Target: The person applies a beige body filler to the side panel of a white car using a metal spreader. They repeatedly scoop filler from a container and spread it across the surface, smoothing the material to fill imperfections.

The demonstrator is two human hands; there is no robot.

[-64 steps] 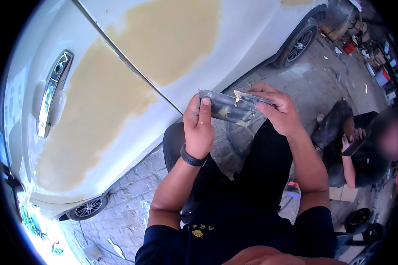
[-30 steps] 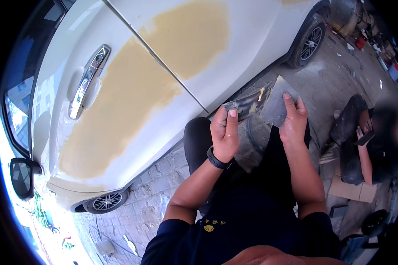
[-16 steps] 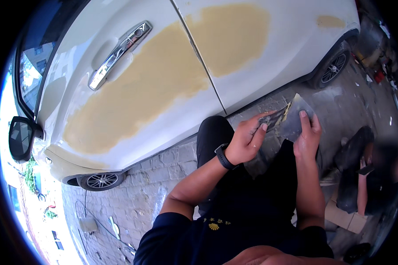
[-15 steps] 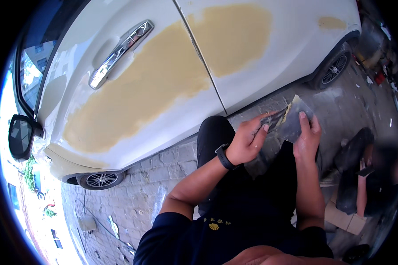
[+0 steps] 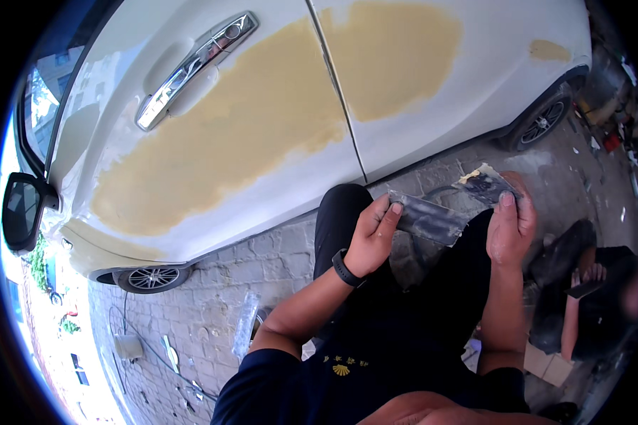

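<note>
My left hand (image 5: 370, 237) pinches a thin, dark grey rectangular putty spreader (image 5: 432, 218) between thumb and fingers. It is smeared and held out over my knees. My right hand (image 5: 510, 225) grips a second putty spreader (image 5: 480, 185), also dark and flat, with beige putty (image 5: 478, 174) along its far edge. The two spreaders are close together but apart. Beyond them stands a white car (image 5: 432, 134), its doors bearing broad patches of tan filler (image 5: 227, 134) on both sides of the door gap.
The car's chrome door handle (image 5: 198, 69) and side mirror (image 5: 25, 212) stick out at the left. On the brick paving (image 5: 227, 304) lie a bucket (image 5: 128, 346) and a hose. At the right, another person (image 5: 595, 297) sits low, holding a dark flat piece, beside some cardboard (image 5: 548, 366).
The two spreaders, overlapping before, are now apart. My right hand has moved right and down, and the putty shows on its spreader's edge. My left hand has drawn slightly left.
</note>
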